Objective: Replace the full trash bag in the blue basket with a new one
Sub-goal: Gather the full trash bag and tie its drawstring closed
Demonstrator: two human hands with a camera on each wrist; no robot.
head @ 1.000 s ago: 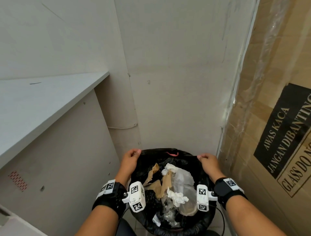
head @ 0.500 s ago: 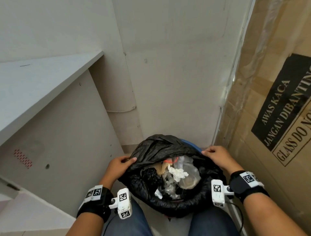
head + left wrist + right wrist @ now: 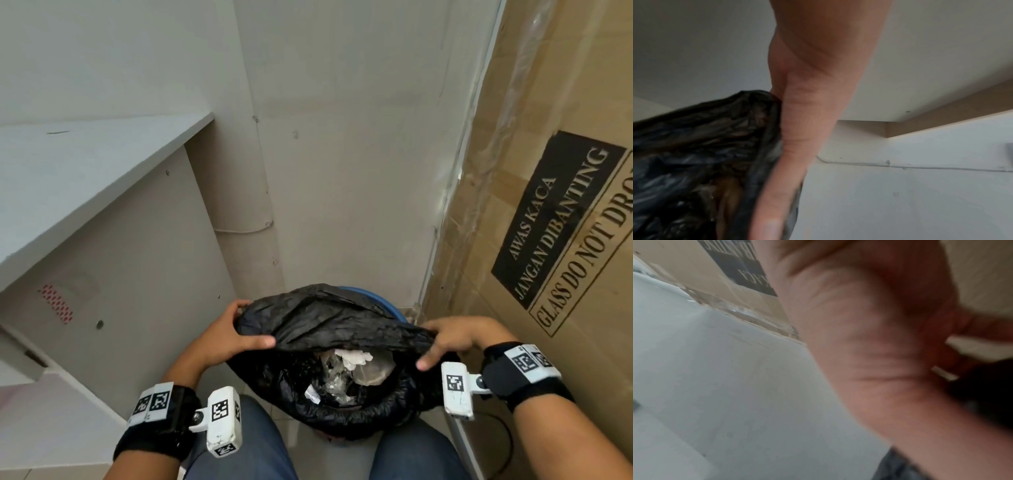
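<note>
Both hands (image 3: 342, 339) grasping the trash bag (image 3: 329, 318) have drawn its far rim nearer.

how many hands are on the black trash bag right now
2. The left hand grips the far edge of the black trash bag on its left side; the right hand grips the same edge on its right side. No other hand is in view.

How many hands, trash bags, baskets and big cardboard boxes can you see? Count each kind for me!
Hands: 2, the left hand and the right hand, each gripping the bag's edge
Crinkly black plastic trash bags: 1
Round blue plastic baskets: 1, mostly hidden by the bag
Big brown cardboard boxes: 1
Total: 5
</note>
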